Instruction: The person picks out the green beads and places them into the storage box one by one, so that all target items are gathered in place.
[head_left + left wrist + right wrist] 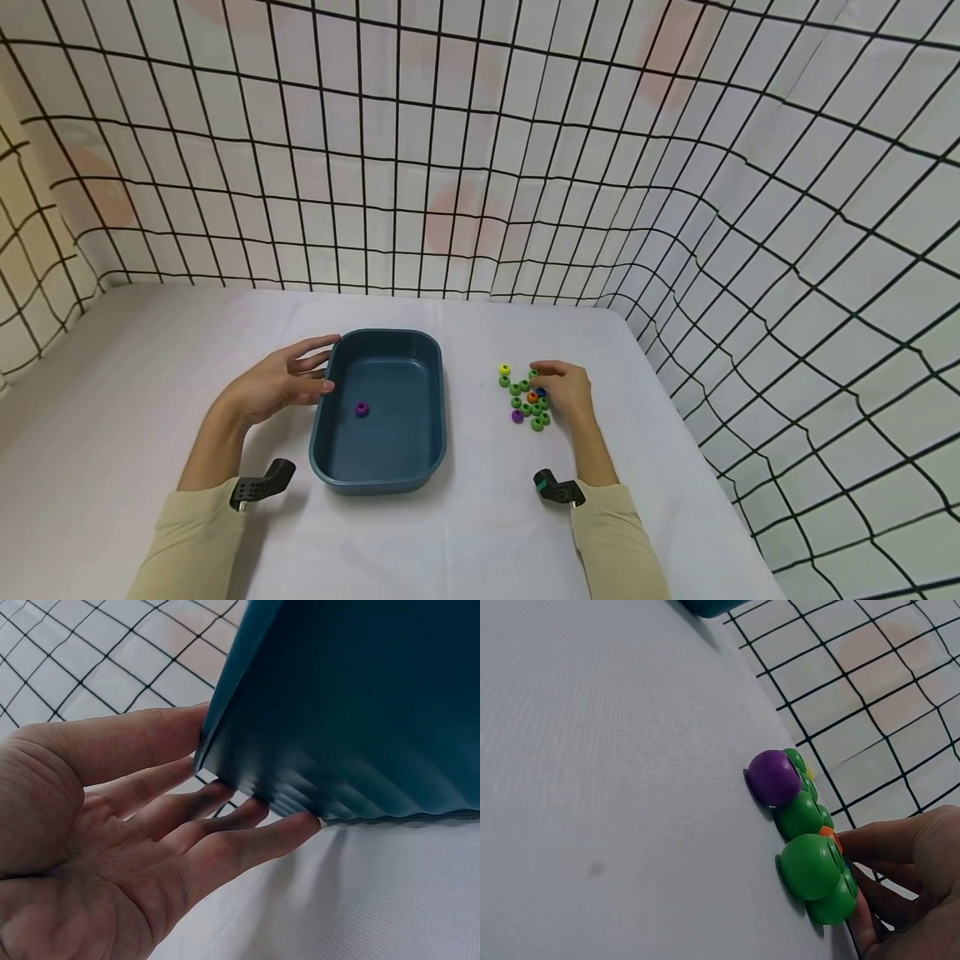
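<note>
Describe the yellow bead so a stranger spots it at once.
Find the blue tray on the white cloth. To its right lies a cluster of mostly green beads; at the cluster's back left sits the yellow bead, the only one of that color.

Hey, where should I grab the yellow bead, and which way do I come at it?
Pinch the yellow bead by its rounded left and right sides, coming down from above, leaning toward its far edge. A green bead crowds its near side, while left, right and far look open. Its hole shows on top, so the sides probably give better hold.
</note>
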`<action>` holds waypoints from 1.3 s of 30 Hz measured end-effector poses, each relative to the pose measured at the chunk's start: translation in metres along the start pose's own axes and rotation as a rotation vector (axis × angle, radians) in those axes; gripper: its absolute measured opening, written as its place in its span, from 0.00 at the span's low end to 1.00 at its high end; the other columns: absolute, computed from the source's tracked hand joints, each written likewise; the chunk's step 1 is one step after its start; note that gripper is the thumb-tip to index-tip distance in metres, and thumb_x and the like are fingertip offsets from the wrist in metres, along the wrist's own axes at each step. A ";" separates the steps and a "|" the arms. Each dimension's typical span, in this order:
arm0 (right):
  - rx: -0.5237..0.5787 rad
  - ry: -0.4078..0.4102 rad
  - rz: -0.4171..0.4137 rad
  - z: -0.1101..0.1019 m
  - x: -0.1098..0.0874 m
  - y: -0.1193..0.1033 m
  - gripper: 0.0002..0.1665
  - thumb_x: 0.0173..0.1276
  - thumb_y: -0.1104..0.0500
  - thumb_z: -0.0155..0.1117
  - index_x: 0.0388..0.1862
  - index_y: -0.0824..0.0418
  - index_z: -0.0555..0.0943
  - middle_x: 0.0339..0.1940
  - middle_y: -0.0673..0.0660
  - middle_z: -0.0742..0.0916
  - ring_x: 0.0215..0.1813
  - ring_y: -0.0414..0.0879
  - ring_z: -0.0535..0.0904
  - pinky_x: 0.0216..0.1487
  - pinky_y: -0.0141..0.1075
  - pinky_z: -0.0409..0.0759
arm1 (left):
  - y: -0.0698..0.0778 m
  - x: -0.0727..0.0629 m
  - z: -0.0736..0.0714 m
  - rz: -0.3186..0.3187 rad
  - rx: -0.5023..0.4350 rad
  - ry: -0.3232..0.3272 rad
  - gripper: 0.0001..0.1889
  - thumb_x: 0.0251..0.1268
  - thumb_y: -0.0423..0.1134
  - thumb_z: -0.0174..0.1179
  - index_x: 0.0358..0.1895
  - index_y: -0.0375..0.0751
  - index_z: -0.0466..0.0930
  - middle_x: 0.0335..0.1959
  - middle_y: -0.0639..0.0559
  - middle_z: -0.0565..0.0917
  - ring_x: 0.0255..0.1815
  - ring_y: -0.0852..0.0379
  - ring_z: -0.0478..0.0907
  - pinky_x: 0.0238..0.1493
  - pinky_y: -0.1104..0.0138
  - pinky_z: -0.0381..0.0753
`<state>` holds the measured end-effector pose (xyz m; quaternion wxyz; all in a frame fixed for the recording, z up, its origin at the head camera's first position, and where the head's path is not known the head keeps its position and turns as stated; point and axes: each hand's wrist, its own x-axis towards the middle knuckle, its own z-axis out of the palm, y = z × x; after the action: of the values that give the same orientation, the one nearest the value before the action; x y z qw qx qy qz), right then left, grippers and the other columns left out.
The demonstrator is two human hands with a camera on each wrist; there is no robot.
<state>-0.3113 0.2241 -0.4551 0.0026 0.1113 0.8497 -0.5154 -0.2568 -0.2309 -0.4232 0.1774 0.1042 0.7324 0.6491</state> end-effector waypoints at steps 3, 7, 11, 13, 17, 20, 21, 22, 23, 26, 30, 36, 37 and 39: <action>0.005 0.000 -0.001 0.000 0.000 0.000 0.16 0.65 0.64 0.69 0.53 0.58 0.88 0.57 0.59 0.88 0.61 0.54 0.79 0.64 0.47 0.78 | 0.000 0.001 0.000 0.005 -0.001 -0.003 0.47 0.66 0.28 0.64 0.83 0.43 0.46 0.82 0.33 0.49 0.74 0.29 0.64 0.60 0.48 0.81; -0.003 0.003 -0.009 -0.001 0.000 0.000 0.16 0.65 0.63 0.70 0.52 0.59 0.88 0.56 0.60 0.88 0.60 0.54 0.80 0.63 0.47 0.78 | 0.000 0.001 0.000 0.007 -0.003 -0.002 0.47 0.66 0.28 0.64 0.83 0.43 0.46 0.82 0.33 0.49 0.74 0.29 0.64 0.60 0.48 0.81; -0.016 0.006 -0.012 -0.001 0.000 0.001 0.15 0.65 0.62 0.70 0.51 0.60 0.88 0.55 0.60 0.88 0.60 0.54 0.79 0.64 0.48 0.77 | -0.001 0.001 0.001 0.005 0.000 -0.001 0.47 0.65 0.29 0.65 0.83 0.43 0.46 0.82 0.33 0.49 0.74 0.29 0.63 0.60 0.47 0.80; -0.016 0.010 -0.010 -0.001 0.000 0.001 0.15 0.65 0.62 0.70 0.50 0.60 0.89 0.55 0.59 0.88 0.60 0.54 0.79 0.64 0.48 0.77 | -0.001 0.000 0.001 0.003 0.002 0.001 0.47 0.65 0.29 0.65 0.83 0.43 0.46 0.82 0.33 0.49 0.74 0.29 0.63 0.60 0.47 0.80; -0.012 0.036 -0.022 -0.001 -0.002 0.001 0.14 0.65 0.61 0.71 0.49 0.60 0.89 0.52 0.60 0.89 0.56 0.54 0.80 0.60 0.46 0.78 | -0.002 0.001 0.002 0.002 0.002 0.004 0.47 0.65 0.29 0.65 0.83 0.43 0.46 0.82 0.32 0.48 0.75 0.29 0.62 0.61 0.46 0.79; -0.011 0.065 -0.036 -0.001 -0.003 -0.001 0.13 0.65 0.60 0.71 0.49 0.60 0.89 0.50 0.59 0.90 0.52 0.53 0.81 0.54 0.42 0.78 | -0.003 0.001 0.002 0.006 0.005 0.002 0.47 0.66 0.29 0.65 0.83 0.43 0.46 0.82 0.32 0.49 0.75 0.29 0.61 0.61 0.45 0.79; -0.015 0.068 -0.044 -0.001 -0.004 -0.002 0.13 0.65 0.60 0.71 0.49 0.60 0.89 0.50 0.59 0.90 0.52 0.53 0.81 0.53 0.41 0.78 | -0.003 0.001 0.002 0.006 0.006 0.002 0.47 0.66 0.29 0.65 0.83 0.43 0.47 0.82 0.32 0.49 0.75 0.29 0.61 0.61 0.45 0.79; -0.018 0.071 -0.051 0.000 -0.004 -0.003 0.13 0.65 0.60 0.71 0.49 0.60 0.89 0.49 0.59 0.90 0.51 0.52 0.82 0.51 0.40 0.78 | -0.003 0.001 0.002 0.007 0.007 0.002 0.47 0.66 0.29 0.65 0.83 0.43 0.47 0.82 0.32 0.49 0.75 0.29 0.61 0.61 0.45 0.79; -0.018 0.074 -0.056 0.000 -0.005 -0.004 0.14 0.66 0.59 0.71 0.49 0.59 0.89 0.49 0.59 0.90 0.51 0.52 0.82 0.50 0.39 0.79 | -0.003 0.001 0.002 0.007 0.007 0.002 0.47 0.66 0.29 0.65 0.83 0.43 0.47 0.82 0.33 0.49 0.75 0.29 0.62 0.61 0.45 0.79; -0.005 0.076 -0.078 0.002 -0.008 -0.013 0.14 0.66 0.58 0.72 0.49 0.59 0.88 0.49 0.58 0.90 0.52 0.52 0.82 0.52 0.40 0.80 | -0.002 0.000 0.002 0.008 0.010 0.002 0.46 0.66 0.29 0.64 0.83 0.43 0.47 0.82 0.33 0.49 0.75 0.29 0.62 0.61 0.45 0.79; 0.018 0.060 -0.113 0.005 -0.016 -0.029 0.15 0.65 0.58 0.72 0.50 0.59 0.88 0.50 0.58 0.90 0.55 0.52 0.82 0.58 0.44 0.82 | -0.002 0.000 0.002 0.010 0.009 0.001 0.46 0.66 0.29 0.64 0.83 0.43 0.47 0.82 0.33 0.49 0.75 0.30 0.62 0.61 0.46 0.79; 0.043 0.011 -0.193 0.010 -0.029 -0.053 0.14 0.66 0.57 0.72 0.50 0.57 0.88 0.49 0.57 0.90 0.50 0.51 0.85 0.57 0.48 0.83 | -0.002 0.000 0.001 0.014 0.006 -0.003 0.47 0.65 0.29 0.65 0.83 0.43 0.47 0.82 0.33 0.48 0.75 0.30 0.62 0.60 0.47 0.81; 0.049 0.004 -0.209 0.011 -0.032 -0.057 0.14 0.67 0.57 0.72 0.50 0.57 0.88 0.48 0.57 0.90 0.50 0.51 0.85 0.57 0.49 0.83 | -0.002 -0.001 0.001 0.014 0.009 -0.003 0.47 0.65 0.30 0.65 0.83 0.42 0.47 0.82 0.33 0.48 0.75 0.30 0.62 0.60 0.48 0.81; 0.066 -0.011 -0.238 0.013 -0.038 -0.064 0.14 0.66 0.57 0.72 0.50 0.57 0.88 0.48 0.57 0.90 0.49 0.51 0.84 0.57 0.51 0.83 | -0.002 -0.001 0.000 0.013 0.012 -0.001 0.47 0.66 0.29 0.65 0.83 0.42 0.46 0.82 0.33 0.48 0.75 0.29 0.62 0.60 0.48 0.81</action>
<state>-0.2876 0.1766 -0.4006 -0.0576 0.0066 0.8393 -0.5406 -0.2556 -0.2313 -0.4251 0.1730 0.1103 0.7356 0.6456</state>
